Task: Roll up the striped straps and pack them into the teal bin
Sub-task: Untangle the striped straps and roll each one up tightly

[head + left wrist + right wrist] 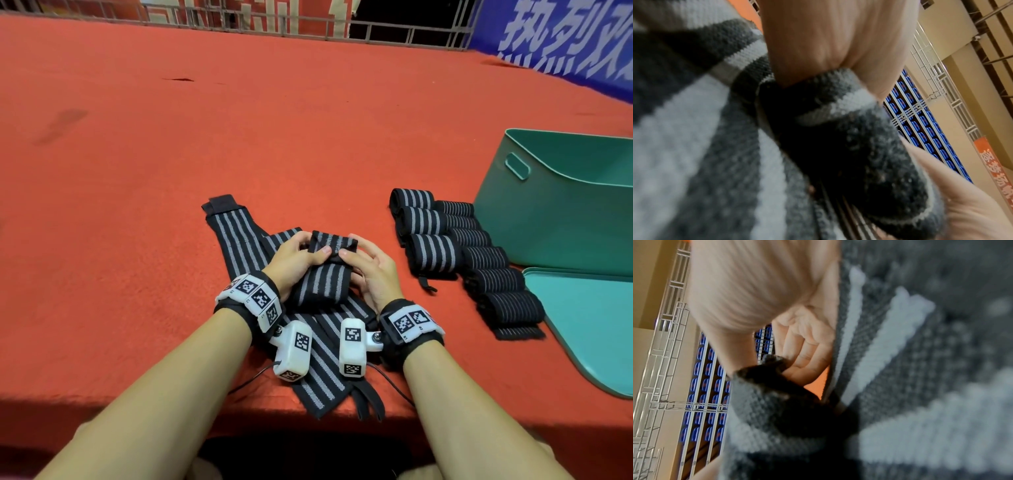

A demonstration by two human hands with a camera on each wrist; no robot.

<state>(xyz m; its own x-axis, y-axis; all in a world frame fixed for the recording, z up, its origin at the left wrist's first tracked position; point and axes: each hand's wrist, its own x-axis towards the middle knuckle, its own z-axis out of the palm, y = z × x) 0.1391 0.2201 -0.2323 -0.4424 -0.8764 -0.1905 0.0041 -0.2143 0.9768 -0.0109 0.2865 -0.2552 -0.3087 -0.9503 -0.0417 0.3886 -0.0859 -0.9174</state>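
Note:
A black strap with grey stripes (323, 274) is held just above the red table, its far end folded over. My left hand (296, 258) grips its left side, thumb pressed on the fold. My right hand (368, 270) grips the right side, thumb on top as well. In the left wrist view the strap (735, 146) fills the frame under my thumb (828, 40). The right wrist view shows the strap (900, 369) beside curled fingers (803, 353). Flat unrolled straps (236, 240) lie under and behind my hands. Several rolled straps (435, 236) sit in rows to the right, next to the teal bin (555, 212).
The teal bin lies tipped on its side at the right, and a teal lid (589, 329) lies flat in front of it. The red table (171, 154) stretches far back to a metal railing (394, 34). One strap end (366, 401) hangs over the near table edge.

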